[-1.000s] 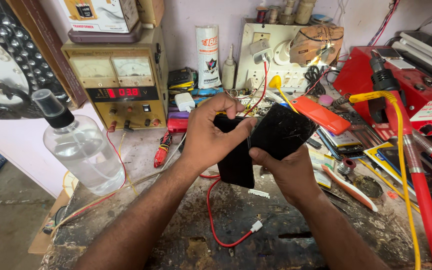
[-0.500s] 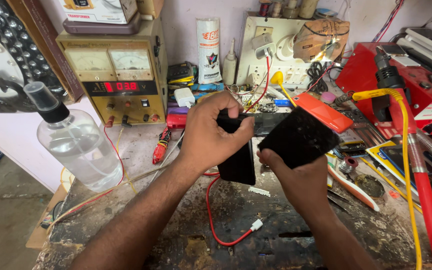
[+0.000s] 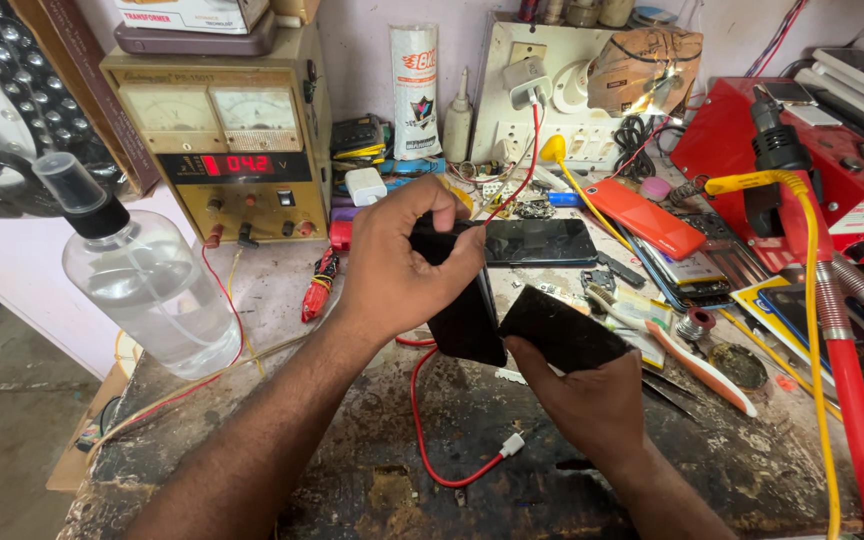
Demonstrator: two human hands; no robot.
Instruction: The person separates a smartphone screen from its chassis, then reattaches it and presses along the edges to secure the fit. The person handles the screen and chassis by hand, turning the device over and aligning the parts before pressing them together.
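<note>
Left hand (image 3: pixel 402 265) clamps the black phone (image 3: pixel 467 320) on edge above the surface (image 3: pixel 372 470), right hand (image 3: pixel 592 400) grips a dark flat piece (image 3: pixel 562 330) beside it; judgement: steady the phone, move gently.

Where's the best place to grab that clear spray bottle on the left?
Probably around the clear spray bottle at its wide round body, coming from its right side, where the bench is open. Its black nozzle top looks narrow, and it stands upright near the bench's left edge.
</note>
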